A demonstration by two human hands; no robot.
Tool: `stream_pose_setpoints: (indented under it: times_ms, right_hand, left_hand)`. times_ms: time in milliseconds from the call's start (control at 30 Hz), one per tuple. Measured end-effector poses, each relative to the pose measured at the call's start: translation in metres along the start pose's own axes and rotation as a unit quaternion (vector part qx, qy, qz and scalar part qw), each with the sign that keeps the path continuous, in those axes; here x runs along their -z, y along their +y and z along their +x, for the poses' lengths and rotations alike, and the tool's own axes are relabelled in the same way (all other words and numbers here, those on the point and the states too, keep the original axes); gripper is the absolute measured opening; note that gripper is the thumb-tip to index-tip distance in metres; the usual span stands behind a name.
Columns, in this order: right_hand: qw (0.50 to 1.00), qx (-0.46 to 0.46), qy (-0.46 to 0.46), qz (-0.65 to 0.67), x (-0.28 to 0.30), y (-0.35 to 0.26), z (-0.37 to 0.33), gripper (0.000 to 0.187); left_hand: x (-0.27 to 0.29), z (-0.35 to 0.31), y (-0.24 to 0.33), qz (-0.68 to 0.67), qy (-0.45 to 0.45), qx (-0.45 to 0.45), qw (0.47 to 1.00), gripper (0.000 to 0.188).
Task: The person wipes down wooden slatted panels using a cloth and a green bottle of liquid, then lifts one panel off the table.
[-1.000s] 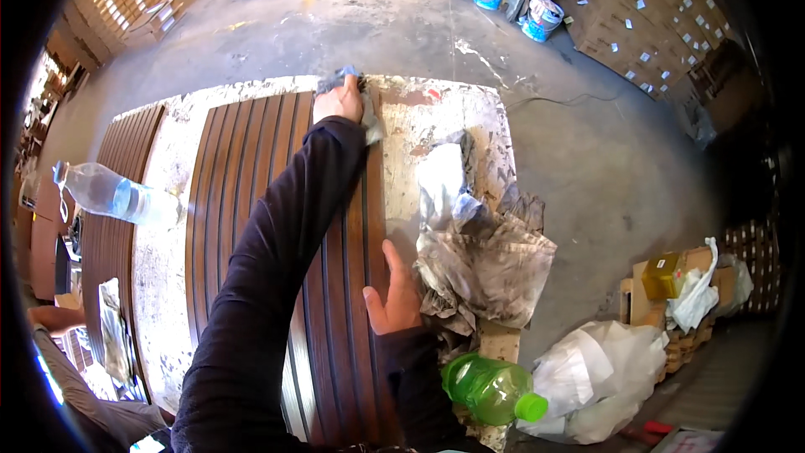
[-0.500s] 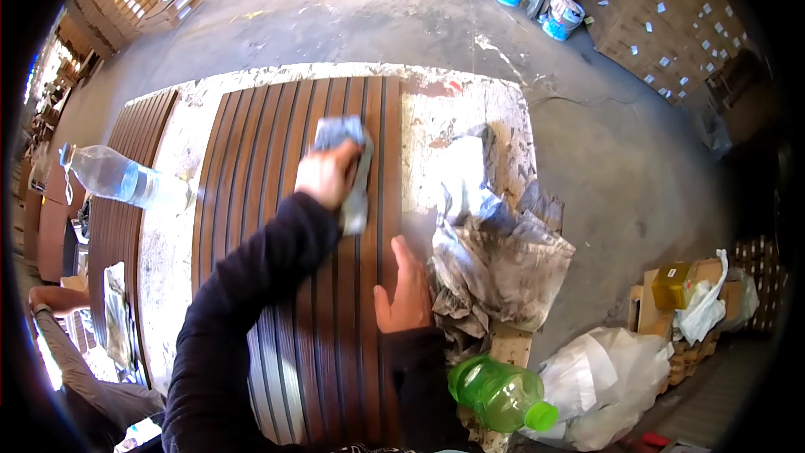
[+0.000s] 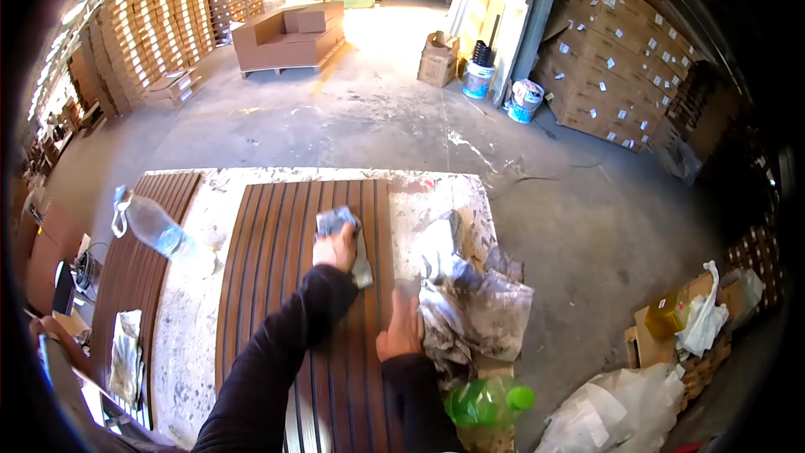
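A brown slatted panel [image 3: 267, 285] lies on the white, paint-worn table. My left hand [image 3: 337, 247] is closed on a grey-blue cloth [image 3: 363, 270] and presses it against the slats near the panel's far right part. My right hand [image 3: 401, 331] lies at the panel's right edge, thumb and fingers apart, holding nothing. Just right of it is a heap of stained, crumpled rags [image 3: 478, 310]. Nearer me, a green bottle with a green cap [image 3: 482, 403] lies on its side at the table's edge.
On the left, a clear bottle [image 3: 159, 226] leans near a second slatted panel [image 3: 126, 285], which bears a folded rag [image 3: 127, 359]. Another person's arm shows at the far left. Plastic bags [image 3: 616, 411] and an opened carton [image 3: 641, 340] sit to the right. Stacked cartons [image 3: 612, 59] stand behind.
The view has tipped upward, so the table sits lower and more of the hall shows. My left hand stays on the cloth at the panel's far part; my right hand keeps its place.
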State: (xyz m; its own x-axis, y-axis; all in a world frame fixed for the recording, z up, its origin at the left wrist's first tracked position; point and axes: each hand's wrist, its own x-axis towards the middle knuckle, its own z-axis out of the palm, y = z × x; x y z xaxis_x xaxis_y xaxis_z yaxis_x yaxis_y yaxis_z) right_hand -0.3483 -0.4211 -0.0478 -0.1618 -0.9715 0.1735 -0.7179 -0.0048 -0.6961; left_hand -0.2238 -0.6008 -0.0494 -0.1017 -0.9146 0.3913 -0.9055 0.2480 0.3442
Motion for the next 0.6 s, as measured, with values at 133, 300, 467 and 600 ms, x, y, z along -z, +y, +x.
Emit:
stream_pose_setpoints:
  times_ms: [133,300,467,600]
  right_hand:
    - [0.996,0.047,0.065,0.025,-0.008,0.004,0.002,0.077]
    - [0.997,-0.016,-0.032,0.064,0.005,-0.001,-0.05,0.071]
    - [0.994,0.054,-0.083,0.036,0.032,0.029,-0.149,0.076]
    - [0.989,0.076,-0.125,-0.017,0.067,0.027,-0.198,0.076]
  left_hand:
    - [0.074,-0.141,0.03,-0.045,-0.046,-0.086,0.994,0.014]
    - [0.158,-0.326,0.051,-0.145,-0.118,-0.165,0.968,0.024]
    - [0.182,-0.396,0.078,-0.137,-0.156,-0.164,0.964,0.024]
    - [0.136,-0.312,0.07,-0.074,-0.075,-0.112,0.988,0.018]
